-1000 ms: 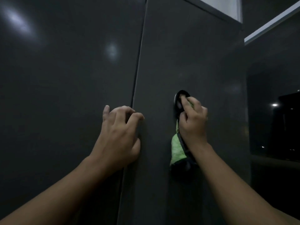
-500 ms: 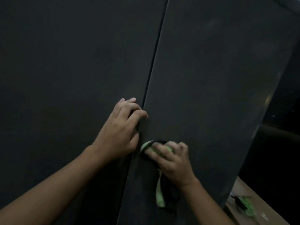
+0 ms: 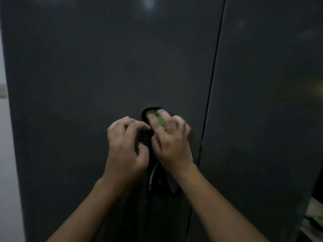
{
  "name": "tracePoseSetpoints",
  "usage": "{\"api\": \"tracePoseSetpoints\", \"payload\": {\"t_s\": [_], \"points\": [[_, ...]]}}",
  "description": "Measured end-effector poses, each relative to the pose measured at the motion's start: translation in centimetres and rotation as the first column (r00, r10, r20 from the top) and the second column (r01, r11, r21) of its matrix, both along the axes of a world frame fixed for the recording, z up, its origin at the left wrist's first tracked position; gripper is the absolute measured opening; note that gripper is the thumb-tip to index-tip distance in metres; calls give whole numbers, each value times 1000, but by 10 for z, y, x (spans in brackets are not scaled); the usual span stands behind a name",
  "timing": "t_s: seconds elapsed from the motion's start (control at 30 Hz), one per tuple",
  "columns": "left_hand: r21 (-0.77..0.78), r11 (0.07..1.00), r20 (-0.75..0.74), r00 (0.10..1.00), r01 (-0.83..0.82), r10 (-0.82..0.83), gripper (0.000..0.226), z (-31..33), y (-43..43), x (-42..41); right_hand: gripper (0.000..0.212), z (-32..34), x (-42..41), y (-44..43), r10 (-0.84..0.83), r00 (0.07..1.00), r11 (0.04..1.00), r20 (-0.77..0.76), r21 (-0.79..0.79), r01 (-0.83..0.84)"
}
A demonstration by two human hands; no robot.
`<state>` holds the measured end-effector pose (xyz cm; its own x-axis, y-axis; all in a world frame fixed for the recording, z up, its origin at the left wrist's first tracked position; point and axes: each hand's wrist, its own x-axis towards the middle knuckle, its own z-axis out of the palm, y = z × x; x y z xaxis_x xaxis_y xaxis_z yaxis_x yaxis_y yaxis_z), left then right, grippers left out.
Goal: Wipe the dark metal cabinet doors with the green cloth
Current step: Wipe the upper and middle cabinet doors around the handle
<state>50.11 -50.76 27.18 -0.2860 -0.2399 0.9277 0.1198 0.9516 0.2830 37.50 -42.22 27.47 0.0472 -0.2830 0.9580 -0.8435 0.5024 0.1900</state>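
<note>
Faced two dark grey metal cabinet doors, matte, with faint light smudges: the left door (image 3: 78, 75) across most of the view, the right door (image 3: 271, 102) beyond a thin vertical seam. Glimpsed a pale wall (image 3: 5, 163) along the left edge. Held both bare forearms up toward the left door. Rested the left hand (image 3: 125, 145) there with fingers loosely bent, tips on the metal, nothing plainly held. Curled the right hand (image 3: 170, 142) just beside it over the green cloth (image 3: 161, 122), pressing it to the door at a dark oval recess (image 3: 151, 109). Made out only a blurred strip of green between the fingers and along the hand's outer edge, with a darker fold hanging below the wrist.
</note>
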Motion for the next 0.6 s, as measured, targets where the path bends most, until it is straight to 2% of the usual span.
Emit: {"api": "tracePoseSetpoints", "payload": {"t_s": [0.07, 0.13, 0.27, 0.33, 0.37, 0.43, 0.5, 0.6], "points": [[32, 999, -28, 1000, -14, 15, 37, 6, -13, 11, 44, -33, 12, -16, 75, 992, 987, -105, 148, -59], [25, 999, -27, 999, -25, 26, 37, 9, -25, 20, 35, -64, 15, -19, 102, 972, 960, -211, 276, -41], [-14, 999, -13, 999, -39, 39, 39, 12, -42, 31, 38, -80, -5, 9, 44, 942, 935, -333, 346, 79], [-9, 999, 5, 999, -36, 36, 41, 11, -46, 32, 40, -60, -19, 26, -16, 945, 960, -326, 260, 106], [-5, 999, 7, 999, -34, 34, 42, 11, -46, 31, 41, -44, -24, 32, -49, 960, 981, -277, 170, 99], [10, 1000, -10, 1000, -23, 23, 44, 9, -47, 28, 42, -4, -28, 33, -75, 993, 996, -94, -56, 70], [19, 1000, -46, 999, -1, 2, 45, 8, -45, 24, 44, 36, -21, 21, -55, 997, 975, 56, -212, 65], [105, 993, -126, 991, 62, -49, 44, 8, -40, 20, 51, 73, 1, -15, -19, 994, 966, 108, -253, 46]]}}
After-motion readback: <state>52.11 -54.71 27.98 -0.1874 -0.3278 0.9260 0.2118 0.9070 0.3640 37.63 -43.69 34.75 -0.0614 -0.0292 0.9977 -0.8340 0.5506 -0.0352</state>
